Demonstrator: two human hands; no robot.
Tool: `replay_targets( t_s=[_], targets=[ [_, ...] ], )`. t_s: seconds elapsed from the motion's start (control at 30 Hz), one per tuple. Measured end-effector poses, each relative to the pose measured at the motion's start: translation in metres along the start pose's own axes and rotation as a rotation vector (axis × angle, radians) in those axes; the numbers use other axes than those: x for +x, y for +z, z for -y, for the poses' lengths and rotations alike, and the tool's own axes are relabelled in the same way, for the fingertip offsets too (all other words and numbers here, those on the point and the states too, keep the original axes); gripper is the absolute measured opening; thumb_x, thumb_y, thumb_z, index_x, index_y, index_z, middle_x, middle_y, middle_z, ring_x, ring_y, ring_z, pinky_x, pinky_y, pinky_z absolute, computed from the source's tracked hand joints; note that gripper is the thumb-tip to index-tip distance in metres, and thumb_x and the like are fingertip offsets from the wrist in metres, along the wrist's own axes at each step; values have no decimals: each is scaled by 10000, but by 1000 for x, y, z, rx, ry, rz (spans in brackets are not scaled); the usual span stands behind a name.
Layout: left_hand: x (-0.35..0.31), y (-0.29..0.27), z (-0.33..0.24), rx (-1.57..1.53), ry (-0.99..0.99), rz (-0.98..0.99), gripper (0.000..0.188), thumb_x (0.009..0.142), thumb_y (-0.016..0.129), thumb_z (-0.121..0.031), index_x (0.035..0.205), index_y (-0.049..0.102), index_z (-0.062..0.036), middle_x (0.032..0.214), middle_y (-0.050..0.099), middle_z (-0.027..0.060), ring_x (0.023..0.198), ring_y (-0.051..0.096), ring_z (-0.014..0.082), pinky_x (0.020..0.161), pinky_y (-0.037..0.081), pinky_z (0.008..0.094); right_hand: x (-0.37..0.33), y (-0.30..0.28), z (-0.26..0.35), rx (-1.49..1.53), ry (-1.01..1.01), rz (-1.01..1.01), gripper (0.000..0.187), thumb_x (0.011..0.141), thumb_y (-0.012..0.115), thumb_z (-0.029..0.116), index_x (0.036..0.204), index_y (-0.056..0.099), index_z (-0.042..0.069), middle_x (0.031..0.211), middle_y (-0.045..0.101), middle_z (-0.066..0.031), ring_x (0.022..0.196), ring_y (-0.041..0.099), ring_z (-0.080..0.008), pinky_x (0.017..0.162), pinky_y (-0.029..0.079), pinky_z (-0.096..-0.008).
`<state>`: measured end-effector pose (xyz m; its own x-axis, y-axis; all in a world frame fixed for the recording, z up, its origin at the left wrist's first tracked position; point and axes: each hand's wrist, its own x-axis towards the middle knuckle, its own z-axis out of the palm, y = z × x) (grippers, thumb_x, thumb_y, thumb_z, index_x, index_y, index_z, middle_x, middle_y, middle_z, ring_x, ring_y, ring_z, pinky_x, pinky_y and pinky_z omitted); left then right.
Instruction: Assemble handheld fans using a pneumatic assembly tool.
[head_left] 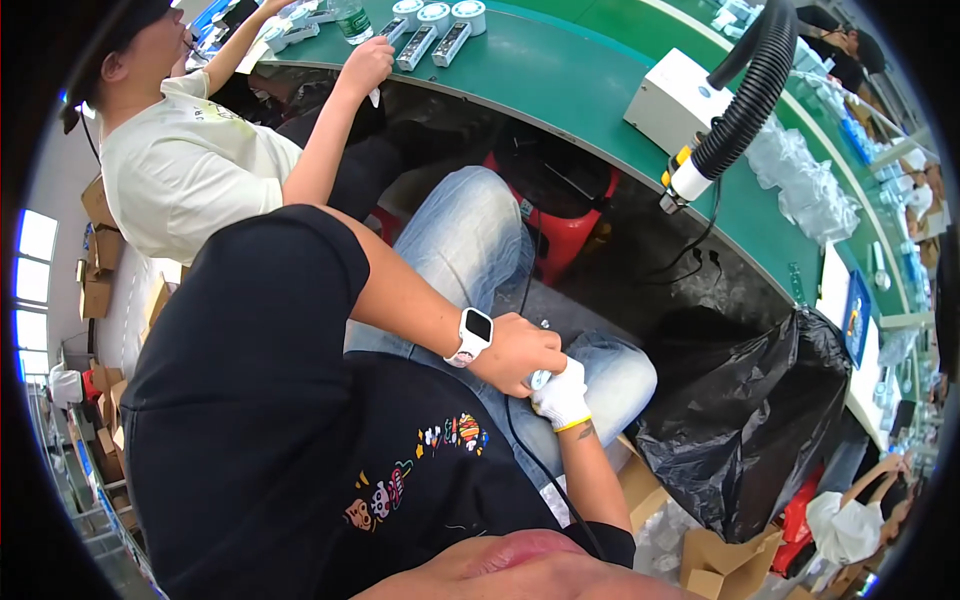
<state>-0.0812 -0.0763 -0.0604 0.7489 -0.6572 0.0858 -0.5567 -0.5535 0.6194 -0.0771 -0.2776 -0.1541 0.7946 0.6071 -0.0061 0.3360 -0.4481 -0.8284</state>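
Holding a small pale piece (540,379) low over my lap, I have both hands close together on it. My bare left grip (516,354) is closed on the piece from above, and my right grip (564,394), in a white glove with a yellow edge, is curled around it from the other side. Most of the piece is covered, so I cannot tell its shape. A white watch (474,336) sits on my left wrist, and my jeans (462,225) show beneath and beyond my hands.

Well apart from them curves the green worktop (585,85). On it stand a white box (678,98) and, farther right, a heap of clear plastic bags (805,185). A ribbed black hose (745,110) hangs over the near edge. To my right lies a black plastic sheet (745,425), with an open cardboard box (728,568) below. On my left a co-worker (200,170) in a pale shirt reaches toward grey rectangular units (417,48) near a clear bottle (352,20).
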Motion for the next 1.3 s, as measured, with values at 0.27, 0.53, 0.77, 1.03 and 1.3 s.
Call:
replay_targets(
  t_s=[0.27, 0.53, 0.77, 1.03, 1.3],
  targets=[
    [16, 14, 28, -27, 74, -121, 379, 681, 832, -225, 1009, 660, -149, 1043, 673, 57, 873, 715, 277, 653, 577, 408, 16, -24, 8, -102, 212, 15, 254, 762, 769, 280, 938, 738, 100, 917, 742, -157, 885, 715, -379, 769, 566, -431],
    [19, -27, 44, -98, 120, -55, 454, 683, 860, -246, 1066, 666, -101, 1016, 687, 94, 882, 708, 299, 730, 588, 384, 24, -5, 5, 70, 201, -111, 408, 763, 791, 328, 1084, 748, 80, 1041, 745, -192, 989, 721, -361, 845, 566, -427],
    [4, -79, 58, -1071, -441, -288, 534, 854, 802, -273, 1285, 537, -103, 1095, 672, 69, 987, 689, 202, 736, 604, 365, 20, -41, 6, 1809, 476, -269, 288, 981, 673, 256, 1223, 655, 101, 1002, 678, -31, 734, 584, -192, 704, 501, -305],
    [3, -114, 34, -1325, -182, -374, 613, 862, 779, -329, 1341, 467, -106, 1193, 620, 120, 993, 686, 213, 720, 622, 332, 21, -43, -19, 1821, 597, -415, 147, 995, 646, 231, 888, 603, 141, 781, 549, 17, 642, 448, -131, 604, 381, -279],
    [0, -121, 31, -1234, -169, -419, 638, 843, 798, -352, 1327, 463, -104, 1188, 611, 141, 995, 685, 218, 723, 623, 334, 30, -40, -3, 1776, 557, -462, 149, 962, 668, 182, 838, 610, 122, 746, 542, 4, 652, 471, -129, 617, 399, -280]
  ],
)
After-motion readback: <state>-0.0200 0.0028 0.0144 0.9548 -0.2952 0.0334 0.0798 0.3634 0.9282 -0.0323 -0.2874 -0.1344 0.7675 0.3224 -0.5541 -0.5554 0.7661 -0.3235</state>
